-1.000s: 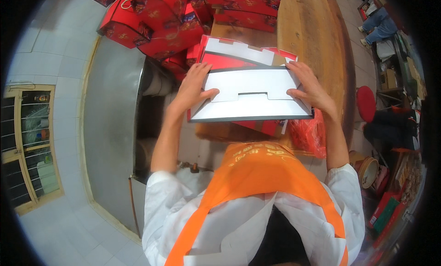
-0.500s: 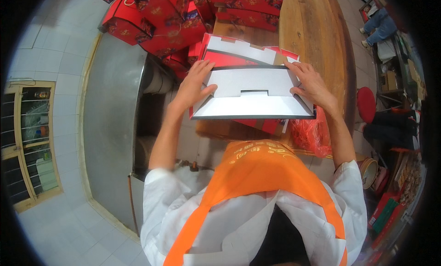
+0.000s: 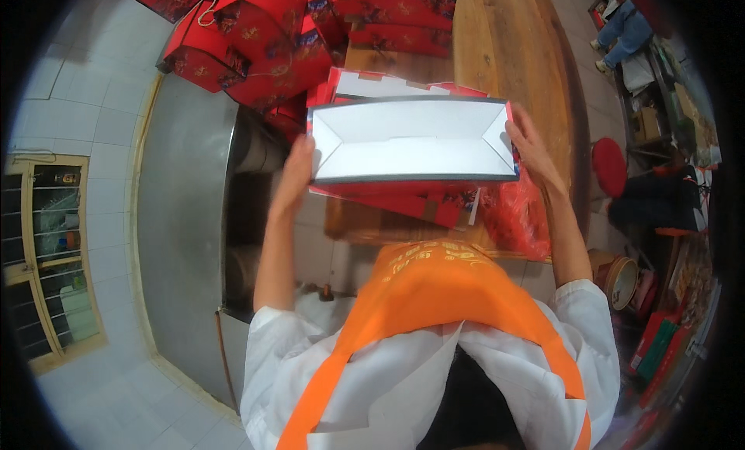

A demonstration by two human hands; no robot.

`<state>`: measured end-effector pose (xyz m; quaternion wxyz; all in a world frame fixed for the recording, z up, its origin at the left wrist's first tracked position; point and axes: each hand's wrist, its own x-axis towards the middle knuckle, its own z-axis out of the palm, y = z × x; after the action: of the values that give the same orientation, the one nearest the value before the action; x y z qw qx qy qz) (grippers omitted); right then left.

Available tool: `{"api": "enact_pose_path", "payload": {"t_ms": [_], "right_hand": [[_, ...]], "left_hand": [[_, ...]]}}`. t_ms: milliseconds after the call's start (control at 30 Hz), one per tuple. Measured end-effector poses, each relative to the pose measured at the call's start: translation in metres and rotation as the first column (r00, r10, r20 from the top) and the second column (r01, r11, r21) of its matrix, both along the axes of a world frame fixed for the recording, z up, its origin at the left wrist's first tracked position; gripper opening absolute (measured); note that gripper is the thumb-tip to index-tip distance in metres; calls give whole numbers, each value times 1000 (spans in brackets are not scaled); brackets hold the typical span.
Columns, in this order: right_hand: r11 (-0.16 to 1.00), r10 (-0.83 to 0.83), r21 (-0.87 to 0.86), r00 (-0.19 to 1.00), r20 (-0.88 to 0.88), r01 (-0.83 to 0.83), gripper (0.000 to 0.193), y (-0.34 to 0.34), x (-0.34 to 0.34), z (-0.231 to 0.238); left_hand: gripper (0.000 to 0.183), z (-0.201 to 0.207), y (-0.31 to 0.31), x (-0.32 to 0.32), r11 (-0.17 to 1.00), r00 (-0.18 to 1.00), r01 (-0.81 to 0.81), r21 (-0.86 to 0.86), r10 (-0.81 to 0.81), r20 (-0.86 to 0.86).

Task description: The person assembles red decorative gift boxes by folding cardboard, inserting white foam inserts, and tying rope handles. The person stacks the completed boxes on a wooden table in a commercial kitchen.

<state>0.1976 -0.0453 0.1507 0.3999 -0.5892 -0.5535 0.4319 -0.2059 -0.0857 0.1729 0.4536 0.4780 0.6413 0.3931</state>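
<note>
Between my hands is a red cardboard box (image 3: 411, 163), its white inside facing up and its rim edged in dark grey. Folded panels meet along a line across the middle, with slanted creases at both ends. My left hand (image 3: 296, 169) presses against the box's left end, its fingers partly hidden. The right end is gripped by my right hand (image 3: 531, 143), fingers along the outer side. Beneath and behind the box lie flat red-and-white cardboard pieces (image 3: 372, 85).
Assembled red boxes (image 3: 272, 69) are piled at the far left, some with cord handles. A wooden table (image 3: 520, 46) runs along the right, with a red plastic bag (image 3: 516, 221) near its front. On the left is a metal counter (image 3: 182, 194). Another person's legs (image 3: 623, 34) show far right.
My hands have moved from the box's inner corners to its outer ends. The notched gap in the middle has closed, and the box has shifted slightly left and tilted.
</note>
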Motion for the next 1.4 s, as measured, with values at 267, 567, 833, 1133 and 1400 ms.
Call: {"api": "enact_pose_path", "payload": {"t_ms": [267,567,833,1133,1400], "right_hand": [[893,-14,414,929,-369,179,49,-1,-10,98],[992,33,122,921,-388,16,65,45,16,1],[842,-378,-535,786,-489,71,71,18,-55,-126],[888,57,-416,945,-323,-196,41,-135,-71,-153],[798,-518,-233,831,204,555,20,-138,119,-196]], "left_hand": [[63,67,-22,31,770,983,-142,622,186,-5],[62,-8,-6,29,880,679,-411,238,121,724],[51,-194,-76,61,832,297,-381,-402,522,799],[41,-142,-110,65,824,678,-368,-430,554,483],[41,-40,-71,50,829,820,-551,97,517,244]]}}
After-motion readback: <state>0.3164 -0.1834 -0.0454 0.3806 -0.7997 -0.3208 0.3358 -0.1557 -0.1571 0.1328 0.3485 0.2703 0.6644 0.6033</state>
